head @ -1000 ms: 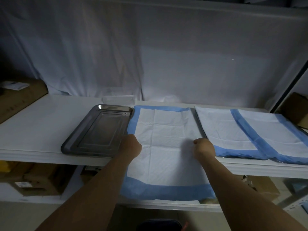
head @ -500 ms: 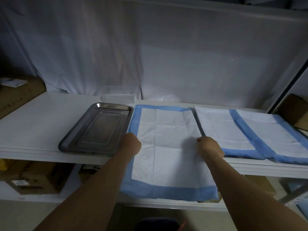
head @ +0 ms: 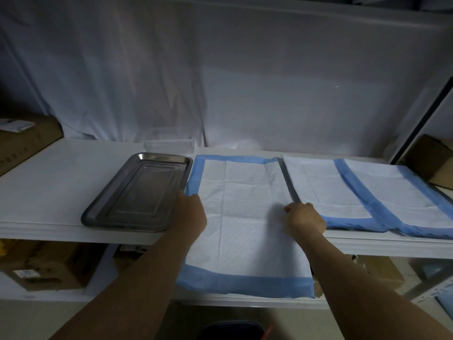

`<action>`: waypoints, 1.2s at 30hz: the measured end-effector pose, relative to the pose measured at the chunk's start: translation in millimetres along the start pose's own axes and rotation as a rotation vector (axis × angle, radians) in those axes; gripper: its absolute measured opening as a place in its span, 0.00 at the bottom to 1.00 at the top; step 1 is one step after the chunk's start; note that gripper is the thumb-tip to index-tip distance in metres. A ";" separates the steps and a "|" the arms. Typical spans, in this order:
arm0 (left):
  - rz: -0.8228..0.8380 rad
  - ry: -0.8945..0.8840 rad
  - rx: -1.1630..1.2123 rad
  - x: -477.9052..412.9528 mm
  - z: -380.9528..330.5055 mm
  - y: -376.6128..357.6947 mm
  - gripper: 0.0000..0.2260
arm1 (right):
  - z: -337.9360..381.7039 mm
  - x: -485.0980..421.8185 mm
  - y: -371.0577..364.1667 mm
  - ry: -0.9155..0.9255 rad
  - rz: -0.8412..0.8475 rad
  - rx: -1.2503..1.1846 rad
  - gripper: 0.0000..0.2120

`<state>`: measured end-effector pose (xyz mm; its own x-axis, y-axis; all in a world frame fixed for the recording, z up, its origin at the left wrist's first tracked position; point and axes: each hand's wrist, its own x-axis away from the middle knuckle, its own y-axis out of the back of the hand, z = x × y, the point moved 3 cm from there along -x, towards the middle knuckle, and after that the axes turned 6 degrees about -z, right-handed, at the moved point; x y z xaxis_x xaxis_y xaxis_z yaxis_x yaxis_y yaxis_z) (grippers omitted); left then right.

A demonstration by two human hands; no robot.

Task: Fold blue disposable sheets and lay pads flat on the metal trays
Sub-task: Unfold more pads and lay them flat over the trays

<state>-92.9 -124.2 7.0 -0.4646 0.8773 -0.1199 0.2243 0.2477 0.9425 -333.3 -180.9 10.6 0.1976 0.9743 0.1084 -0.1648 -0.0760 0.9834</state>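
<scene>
My left hand (head: 193,213) grips the 9 o'clock edge of the middle pad (head: 245,217) and my right hand (head: 304,218) grips its 3 o'clock edge, fingers curled, knuckles up and forearms extended. The pad lies on a white shelf (head: 49,182) backed by a hung white cloth (head: 220,82), its 6 o'clock end overhanging the shelf front. Count: three pads, with the second pad (head: 323,192) and third pad (head: 404,192) overlapping at 3 o'clock, and one bare metal tray (head: 139,192) at 9 o'clock.
</scene>
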 end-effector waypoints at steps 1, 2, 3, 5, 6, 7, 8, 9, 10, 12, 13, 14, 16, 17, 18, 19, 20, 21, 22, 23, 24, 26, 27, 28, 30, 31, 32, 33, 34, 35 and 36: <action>-0.094 -0.078 -0.061 3.0 -6.1 2.7 0.12 | 2.2 1.7 0.3 0.027 -0.068 0.006 0.17; -0.166 -0.172 -0.074 3.6 -13.4 1.6 0.13 | 5.2 2.4 -1.0 0.077 -0.165 -0.037 0.16; -0.179 -0.252 -0.032 2.1 -20.6 -2.3 0.14 | 11.8 4.5 -3.6 0.164 -0.226 -0.085 0.17; -0.040 -0.317 0.135 -2.3 -35.2 -14.4 0.15 | 32.3 12.5 -12.9 0.430 -0.243 -0.200 0.17; 0.051 -0.328 0.164 -2.3 -40.8 -20.8 0.17 | 45.2 19.0 -18.2 0.568 -0.194 -0.277 0.17; 0.115 -0.332 0.146 -1.5 -43.6 -26.8 0.18 | 57.4 26.2 -24.4 0.682 -0.114 -0.345 0.17; 0.149 -0.337 0.086 -1.0 -43.5 -32.7 0.20 | 66.3 31.8 -31.0 0.757 -0.045 -0.377 0.18; 0.167 -0.343 0.014 -0.9 -41.7 -37.7 0.20 | 71.0 31.8 -37.5 0.779 0.029 -0.346 0.20; 0.177 -0.351 -0.057 -1.1 -38.7 -41.3 0.20 | 69.4 26.8 -44.5 0.758 0.088 -0.242 0.22; 0.160 -0.358 -0.142 -4.0 -34.8 -41.5 0.20 | 54.0 8.0 -51.4 0.605 0.085 -0.052 0.28; 0.139 -0.351 -0.149 -7.7 -35.9 -38.7 0.19 | 43.8 -3.9 -50.5 0.497 0.030 -0.017 0.30; 0.116 -0.344 -0.147 -12.2 -38.5 -36.1 0.19 | 36.3 -13.3 -47.6 0.404 -0.039 -0.019 0.31; 0.084 -0.345 -0.155 -21.8 -46.2 -34.3 0.19 | 37.9 -24.5 -44.0 0.407 -0.110 -0.066 0.30; 0.083 -0.351 -0.163 -25.6 -49.8 -34.8 0.20 | 45.6 -26.4 -43.8 0.507 -0.078 -0.067 0.29; 0.082 -0.352 -0.159 -29.6 -52.0 -36.0 0.20 | 54.7 -27.8 -44.8 0.610 -0.022 -0.057 0.27; 0.080 -0.346 -0.146 -33.8 -52.8 -37.7 0.20 | 63.2 -30.4 -45.0 0.663 0.033 -0.043 0.26; 0.070 -0.339 -0.132 -37.2 -52.5 -39.4 0.19 | 68.9 -37.2 -44.9 0.673 0.070 -0.026 0.26; 0.054 -0.338 -0.133 -40.7 -52.3 -40.3 0.19 | 72.2 -48.6 -45.6 0.652 0.078 -0.013 0.26; 0.047 -0.336 -0.145 -44.0 -52.5 -40.6 0.19 | 74.4 -61.5 -47.0 0.625 0.069 -0.001 0.26; 0.055 -0.327 -0.156 -47.7 -52.8 -40.9 0.21 | 75.9 -75.1 -50.1 0.593 0.056 0.011 0.27; 0.081 -0.308 -0.159 -52.3 -53.8 -40.9 0.23 | 76.9 -88.1 -51.7 0.548 0.037 0.021 0.28; 0.139 -0.270 -0.140 -62.8 -56.7 -40.1 0.28 | 77.6 -113.8 -51.3 0.370 -0.048 0.024 0.31; 0.159 -0.274 -0.135 -67.3 -59.4 -39.1 0.29 | 76.9 -123.0 -48.7 0.252 -0.105 0.009 0.33; 0.182 -0.289 -0.146 -72.0 -61.6 -39.1 0.31 | 80.0 -128.7 -46.9 0.165 -0.136 -0.016 0.34; 0.229 -0.318 -0.191 -78.4 -63.6 -39.2 0.33 | 98.0 -133.3 -46.5 0.278 -0.135 -0.014 0.31; 0.245 -0.328 -0.211 -80.6 -63.4 -40.0 0.33 | 108.2 -134.4 -49.4 0.420 -0.107 0.003 0.29; 0.251 -0.333 -0.222 -81.9 -62.4 -41.1 0.34 | 115.6 -135.0 -52.1 0.536 -0.073 0.024 0.27; 0.249 -0.332 -0.218 -82.4 -61.1 -41.9 0.34 | 117.8 -138.8 -54.1 0.576 -0.042 0.039 0.26; 0.244 -0.329 -0.206 -82.1 -60.2 -42.3 0.34 | 115.4 -146.5 -53.5 0.549 -0.036 0.048 0.27; 0.239 -0.324 -0.192 -80.9 -59.3 -42.9 0.34 | 109.3 -154.2 -52.2 0.464 -0.057 0.037 0.28; 0.233 -0.320 -0.180 -79.4 -58.8 -42.5 0.33 | 101.1 -158.4 -50.2 0.357 -0.085 0.023 0.29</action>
<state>-115.9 -228.6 -5.1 -0.1239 0.9916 0.0381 0.1260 -0.0224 0.9918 -258.6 -353.0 -41.2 -0.1412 0.9896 -0.0277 -0.1402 0.0078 0.9901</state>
